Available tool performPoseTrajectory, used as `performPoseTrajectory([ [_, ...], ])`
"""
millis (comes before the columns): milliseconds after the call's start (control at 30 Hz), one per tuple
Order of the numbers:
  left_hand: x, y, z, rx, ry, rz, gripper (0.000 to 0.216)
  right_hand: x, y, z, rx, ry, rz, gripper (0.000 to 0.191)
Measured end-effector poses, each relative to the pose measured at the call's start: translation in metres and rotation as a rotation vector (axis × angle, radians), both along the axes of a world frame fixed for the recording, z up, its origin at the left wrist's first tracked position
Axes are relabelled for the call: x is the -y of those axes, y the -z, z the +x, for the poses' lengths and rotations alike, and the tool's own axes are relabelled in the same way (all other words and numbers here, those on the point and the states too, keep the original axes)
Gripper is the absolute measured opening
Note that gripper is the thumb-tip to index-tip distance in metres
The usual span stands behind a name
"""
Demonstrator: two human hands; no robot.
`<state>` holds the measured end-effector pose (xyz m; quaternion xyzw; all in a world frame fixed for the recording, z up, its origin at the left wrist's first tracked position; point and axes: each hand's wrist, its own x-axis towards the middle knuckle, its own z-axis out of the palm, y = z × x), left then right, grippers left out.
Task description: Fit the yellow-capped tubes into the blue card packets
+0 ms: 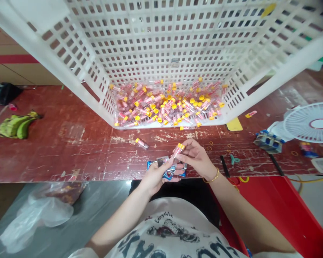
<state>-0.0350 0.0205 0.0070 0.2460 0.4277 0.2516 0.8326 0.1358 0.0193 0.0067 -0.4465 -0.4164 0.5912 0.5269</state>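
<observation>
My right hand [196, 156] pinches a small clear tube with a yellow cap [179, 148] and a pink-printed label, cap end up. Just left of it, my left hand [156, 176] is closed around a blue-printed clear packet [169, 173], thumb on top and fingers beneath. The thumb lies close to the tube's lower end; whether it touches cannot be made out. More blue packaging shows under and beside the left hand, partly hidden. A loose yellow-capped tube [142, 143] lies on the red table [97, 157] beyond my hands.
A large white plastic crate [161, 46] lies tipped toward me, holding many yellow-capped tubes [167, 107]. Green bananas [17, 126] are at the left. To the right are a yellow card [234, 124], bundled blue packets [269, 141], a white fan [309, 122] and rubber bands.
</observation>
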Motion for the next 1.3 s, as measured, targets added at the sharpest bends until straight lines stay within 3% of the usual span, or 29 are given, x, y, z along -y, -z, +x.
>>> performPoseTrajectory([
  [267,-0.008,0.001,0.011,0.018,0.009,-0.092,0.040,0.002,0.014,0.002,-0.032,0.174,-0.050,0.031],
  [567,-0.013,-0.003,0.022,0.045,0.002,-0.134,0.044,0.008,0.006,0.003,0.186,-0.043,0.045,0.023],
  [733,-0.012,-0.011,0.031,0.028,-0.048,-0.156,0.051,0.027,0.008,-0.010,0.411,-0.071,0.135,0.073],
  [833,-0.007,-0.011,0.031,0.063,-0.036,-0.131,0.053,0.034,0.008,-0.014,0.557,0.017,0.169,0.067],
  [1033,0.004,-0.001,0.023,0.081,0.009,0.046,0.034,0.037,0.008,-0.013,0.434,0.016,0.133,0.062],
  [1300,0.008,-0.004,0.026,0.061,-0.037,0.052,0.031,0.041,0.008,-0.016,0.417,0.010,0.145,0.063],
])
